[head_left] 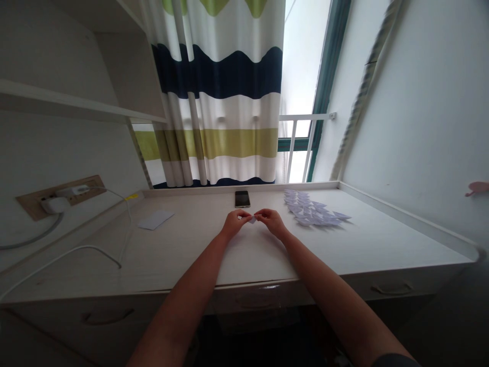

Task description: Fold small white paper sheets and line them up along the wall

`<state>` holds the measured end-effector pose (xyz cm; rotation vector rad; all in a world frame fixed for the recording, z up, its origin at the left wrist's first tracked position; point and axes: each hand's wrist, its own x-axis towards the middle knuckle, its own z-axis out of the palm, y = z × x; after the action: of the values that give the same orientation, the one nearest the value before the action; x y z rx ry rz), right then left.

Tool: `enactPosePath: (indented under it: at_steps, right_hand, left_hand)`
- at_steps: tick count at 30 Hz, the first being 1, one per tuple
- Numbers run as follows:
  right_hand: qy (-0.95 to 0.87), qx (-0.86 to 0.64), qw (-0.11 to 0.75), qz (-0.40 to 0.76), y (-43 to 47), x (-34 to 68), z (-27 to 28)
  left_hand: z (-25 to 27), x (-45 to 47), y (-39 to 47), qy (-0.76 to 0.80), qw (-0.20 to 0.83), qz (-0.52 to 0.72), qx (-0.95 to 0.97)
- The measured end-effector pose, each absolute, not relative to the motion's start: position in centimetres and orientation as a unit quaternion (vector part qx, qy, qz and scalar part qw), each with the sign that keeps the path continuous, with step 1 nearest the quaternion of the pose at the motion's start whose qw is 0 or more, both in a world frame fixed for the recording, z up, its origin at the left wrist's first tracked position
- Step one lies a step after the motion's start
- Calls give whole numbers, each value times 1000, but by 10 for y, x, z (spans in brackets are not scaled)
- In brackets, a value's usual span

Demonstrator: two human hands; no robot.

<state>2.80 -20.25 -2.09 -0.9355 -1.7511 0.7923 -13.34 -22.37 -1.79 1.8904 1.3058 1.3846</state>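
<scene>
Many folded paper pieces [313,210] already lie on the desk [382,239], spread in an overlapping band to the right of the hands and reaching back toward the far edge; they are too small and too crowded to count. 1 more small piece of white paper [252,219] is in hand now, held just above the desk surface near its middle, a little in front of a dark phone [242,199] that lies flat by the back rim. The left hand [235,223] pinches the left end of that piece between fingertips and thumb, and the right hand [270,220] pinches the right end the same way, so both sets of fingers are closed on the paper rather than relaxed; the shape of the fold itself is too small to tell. Judging by the finished band, a good share of the folding looks done and this piece is partway through. 1 flat white sheet [156,219] rests well apart on the left, seemingly unfolded, near a white cable [95,250] running to a wall socket [61,196].
</scene>
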Motion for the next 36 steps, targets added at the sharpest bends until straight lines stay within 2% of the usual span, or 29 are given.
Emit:
enactPosePath:
  at_steps: [5, 15, 22, 28, 36]
  right_hand:
    - [-722, -382, 495, 297, -200, 29, -22]
    - [-706, -378, 503, 326, -194, 30, -28]
    - [-722, -381, 508, 276, -199, 29, -24]
    - [-693, -364, 499, 372, -202, 27, -24]
    - [-695, -309, 504, 410, -206, 24, -21]
  left_hand:
    - [-18, -133, -224, 486, 256, 480, 684]
    - [-18, -136, -224, 491, 267, 451, 696]
    - [-19, -133, -225, 459, 323, 457, 690]
    - [-20, -130, -224, 439, 444, 475, 620]
    - [-20, -131, -224, 422, 469, 491, 601]
